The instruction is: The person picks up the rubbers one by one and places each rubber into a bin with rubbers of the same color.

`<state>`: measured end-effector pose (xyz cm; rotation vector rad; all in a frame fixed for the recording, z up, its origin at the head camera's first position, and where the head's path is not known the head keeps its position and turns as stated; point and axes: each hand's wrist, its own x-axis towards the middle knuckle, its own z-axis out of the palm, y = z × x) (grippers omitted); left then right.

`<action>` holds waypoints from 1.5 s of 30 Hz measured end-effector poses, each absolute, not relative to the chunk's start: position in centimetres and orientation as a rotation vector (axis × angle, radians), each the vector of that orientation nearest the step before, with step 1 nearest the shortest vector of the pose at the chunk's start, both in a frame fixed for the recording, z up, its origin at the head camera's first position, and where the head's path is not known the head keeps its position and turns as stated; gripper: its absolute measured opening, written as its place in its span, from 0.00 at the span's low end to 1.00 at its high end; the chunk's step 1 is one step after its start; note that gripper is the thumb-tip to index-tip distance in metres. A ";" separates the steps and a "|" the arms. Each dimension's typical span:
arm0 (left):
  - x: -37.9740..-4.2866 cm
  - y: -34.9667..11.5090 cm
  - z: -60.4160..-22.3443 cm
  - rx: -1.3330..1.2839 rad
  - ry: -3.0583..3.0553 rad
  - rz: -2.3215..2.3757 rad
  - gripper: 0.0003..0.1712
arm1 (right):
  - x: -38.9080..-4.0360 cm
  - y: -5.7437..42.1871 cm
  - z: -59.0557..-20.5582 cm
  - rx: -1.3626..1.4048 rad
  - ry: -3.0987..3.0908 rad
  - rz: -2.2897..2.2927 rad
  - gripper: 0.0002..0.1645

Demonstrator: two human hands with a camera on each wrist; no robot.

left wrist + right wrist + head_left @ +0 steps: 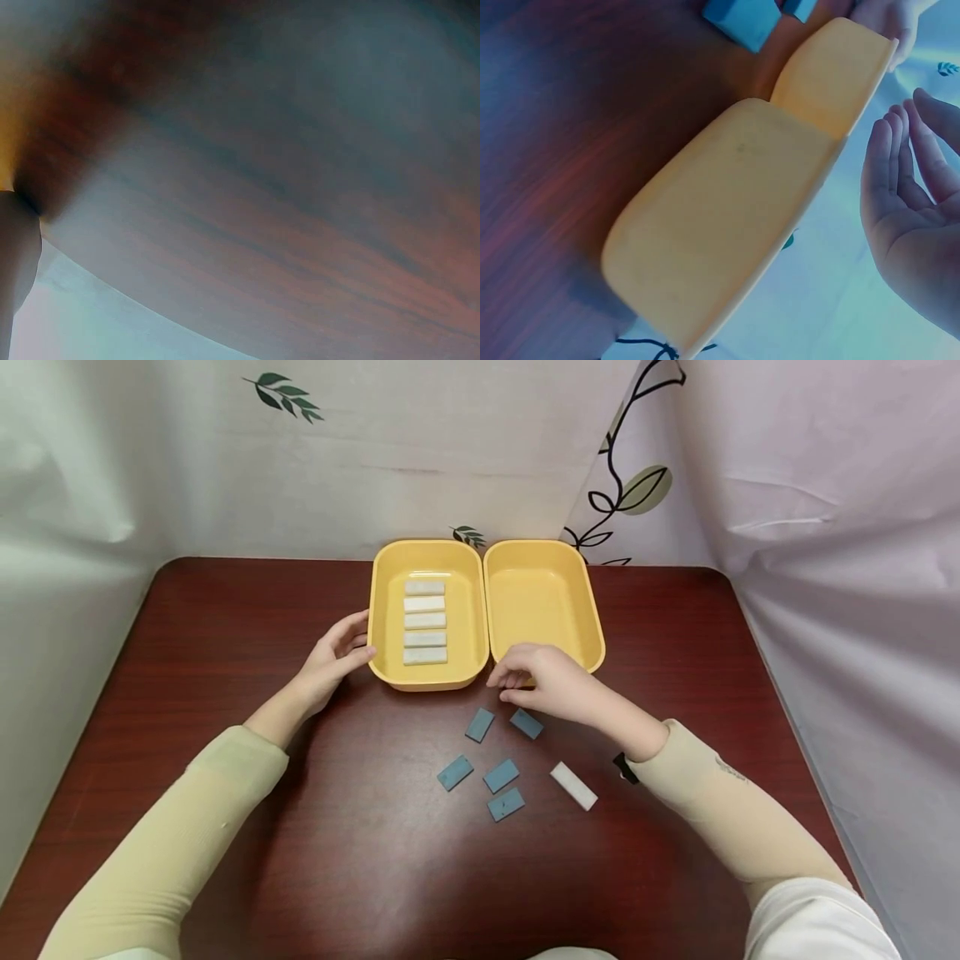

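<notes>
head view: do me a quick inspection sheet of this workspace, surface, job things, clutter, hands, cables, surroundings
surface: dark red-brown table, reflecting some light
job's things: left tray, yellow, holds five white strips in a column; right tray, also yellow, stands beside it; five blue pieces and one loose white strip lie on the table
clutter: small black item by the right sleeve; cannot tell what it is
left hand: rests against the left tray's outer side
right hand: at the right tray's near edge, holding nothing visible
cables: nothing seen
surroundings: pale leaf-printed curtain behind the table
</notes>
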<state>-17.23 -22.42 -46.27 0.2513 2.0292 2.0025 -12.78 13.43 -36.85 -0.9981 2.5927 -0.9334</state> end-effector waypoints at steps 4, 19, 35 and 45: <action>-17.2 -22.5 -46.4 0.250 2.026 2.006 0.38 | -12.1 14.4 -37.1 -0.987 2.594 -0.930 0.10; -17.3 -22.5 -46.1 0.249 2.031 1.997 0.38 | -9.8 17.2 -37.8 -0.920 2.601 -0.881 0.13; -17.4 -22.4 -46.3 0.253 2.018 2.020 0.38 | -8.1 19.8 -40.2 -0.822 2.592 -0.827 0.14; -17.5 -22.5 -46.4 0.256 2.011 2.019 0.38 | -6.8 21.1 -41.6 -0.765 2.532 -0.851 0.15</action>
